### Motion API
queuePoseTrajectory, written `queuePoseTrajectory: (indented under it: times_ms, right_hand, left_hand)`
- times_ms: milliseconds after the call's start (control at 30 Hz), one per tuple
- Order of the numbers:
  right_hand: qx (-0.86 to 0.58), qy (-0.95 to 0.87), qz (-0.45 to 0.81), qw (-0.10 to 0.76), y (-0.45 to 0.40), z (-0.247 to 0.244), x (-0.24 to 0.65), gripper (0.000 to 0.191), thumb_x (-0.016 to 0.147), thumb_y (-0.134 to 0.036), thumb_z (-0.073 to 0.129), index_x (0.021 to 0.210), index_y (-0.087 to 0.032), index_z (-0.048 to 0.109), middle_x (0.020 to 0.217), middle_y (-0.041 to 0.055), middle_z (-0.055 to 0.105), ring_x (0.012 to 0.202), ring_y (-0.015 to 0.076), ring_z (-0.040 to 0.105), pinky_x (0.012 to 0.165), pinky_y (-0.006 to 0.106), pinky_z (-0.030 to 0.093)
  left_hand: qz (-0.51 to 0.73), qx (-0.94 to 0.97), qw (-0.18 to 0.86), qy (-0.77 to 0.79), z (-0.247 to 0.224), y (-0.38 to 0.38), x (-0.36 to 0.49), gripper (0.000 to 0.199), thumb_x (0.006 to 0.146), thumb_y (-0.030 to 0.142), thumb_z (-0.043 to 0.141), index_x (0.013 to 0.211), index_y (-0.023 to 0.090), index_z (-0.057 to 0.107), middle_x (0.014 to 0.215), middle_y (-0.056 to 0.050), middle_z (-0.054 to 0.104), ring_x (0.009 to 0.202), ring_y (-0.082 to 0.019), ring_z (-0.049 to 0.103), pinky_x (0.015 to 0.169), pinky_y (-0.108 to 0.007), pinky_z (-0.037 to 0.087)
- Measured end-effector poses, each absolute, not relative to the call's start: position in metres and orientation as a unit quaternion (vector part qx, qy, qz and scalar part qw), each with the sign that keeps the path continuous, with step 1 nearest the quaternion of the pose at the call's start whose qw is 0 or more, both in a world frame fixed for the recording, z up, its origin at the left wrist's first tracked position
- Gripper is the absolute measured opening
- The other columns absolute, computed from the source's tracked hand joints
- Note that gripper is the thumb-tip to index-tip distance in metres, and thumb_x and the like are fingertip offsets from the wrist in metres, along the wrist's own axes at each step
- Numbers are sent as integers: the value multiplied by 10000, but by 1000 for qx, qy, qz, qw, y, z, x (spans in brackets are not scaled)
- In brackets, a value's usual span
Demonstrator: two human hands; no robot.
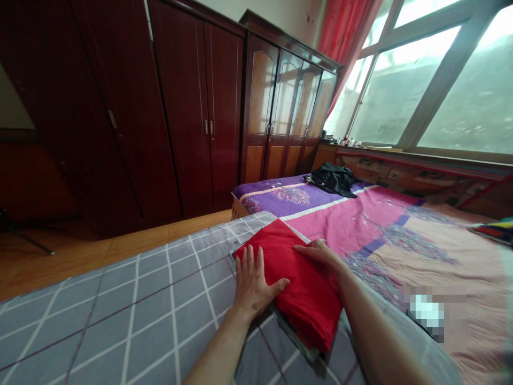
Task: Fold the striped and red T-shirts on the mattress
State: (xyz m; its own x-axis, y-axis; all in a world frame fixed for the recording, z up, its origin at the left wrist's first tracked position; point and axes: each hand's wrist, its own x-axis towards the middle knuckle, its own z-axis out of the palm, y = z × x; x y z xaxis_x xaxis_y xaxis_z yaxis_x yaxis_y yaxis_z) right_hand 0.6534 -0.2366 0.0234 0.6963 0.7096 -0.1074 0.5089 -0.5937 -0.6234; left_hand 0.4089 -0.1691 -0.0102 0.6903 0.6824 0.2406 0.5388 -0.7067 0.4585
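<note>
A folded red cloth (280, 256) lies in front of me on a grey checked bed cover (152, 310). Grey-green edges of a flat thing (294, 337) stick out beneath it; I cannot tell what that is. My left hand (254, 286) rests on the left side of the cloth, open, fingers spread and thumb out to the right. On the cloth's far right side lies my right hand (320, 255), with a finger or thumb stretched across the red surface. Its other fingers are partly hidden.
A purple, pink and peach quilt (336, 227) covers the bed beyond, with a dark garment (332, 179) on it. A pixelated object (427, 315) lies at right. Dark wardrobes (192, 107) line the left and back. A window (417, 91) is at right.
</note>
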Motion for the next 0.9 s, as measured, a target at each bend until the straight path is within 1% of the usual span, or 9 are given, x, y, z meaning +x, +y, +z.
queuePoseTrajectory:
  times_ms: [133, 300, 433, 533, 667, 833, 900]
  right_hand:
    - [-869, -347, 215, 279, -233, 26, 659, 451, 643, -572, 706, 628, -145, 563, 513, -16, 494, 457, 88, 406, 393, 219, 228]
    - [-838, -353, 283, 306, -237, 33, 661, 450, 673, -584, 680, 666, -151, 558, 542, -9, 530, 442, 87, 433, 379, 209, 267]
    - [-818, -338, 325, 332, -242, 34, 654, 456, 675, -601, 671, 709, -161, 557, 571, 13, 575, 460, 111, 500, 385, 209, 332]
    - [-810, -323, 342, 350, -245, 35, 647, 461, 667, -603, 681, 756, -167, 563, 639, 40, 627, 509, 135, 557, 412, 218, 392]
    - [-796, -301, 363, 380, -245, 38, 641, 459, 641, -570, 723, 809, -171, 571, 717, 57, 663, 557, 158, 603, 436, 233, 436]
    - [-790, -300, 386, 371, -245, 44, 642, 425, 642, -533, 735, 793, -168, 578, 686, 60, 669, 545, 173, 612, 426, 243, 447]
    - [-776, -298, 398, 388, -246, 47, 641, 405, 641, -505, 742, 795, -170, 573, 689, 57, 673, 545, 176, 617, 443, 250, 464]
  left_hand:
    - [195, 901, 181, 342, -9, -169, 409, 1075, 715, 829, 330, 1481, 102, 134, 1536, -185, 44, 1415, -309, -26, 1127, -527, 43]
    - [190, 900, 189, 344, -6, -170, 409, 1074, 714, 826, 338, 1482, 104, 131, 1538, -171, 38, 1414, -302, -37, 1130, -523, 42]
    - [193, 899, 190, 344, -6, -171, 409, 1076, 715, 829, 332, 1482, 102, 133, 1538, -167, 43, 1415, -303, -31, 1134, -518, 51]
    - [193, 899, 193, 344, -6, -171, 408, 1071, 719, 826, 330, 1482, 100, 135, 1539, -164, 46, 1416, -305, -24, 1135, -514, 56]
    - [193, 898, 196, 343, -5, -171, 408, 1070, 719, 826, 334, 1482, 104, 134, 1540, -165, 49, 1415, -309, -20, 1133, -519, 61]
    - [192, 898, 194, 345, -4, -172, 408, 1072, 719, 826, 338, 1481, 99, 140, 1539, -165, 51, 1416, -308, -16, 1134, -514, 66]
    - [192, 898, 195, 345, -4, -172, 408, 1066, 721, 822, 340, 1482, 104, 135, 1540, -161, 46, 1416, -308, -19, 1134, -513, 63]
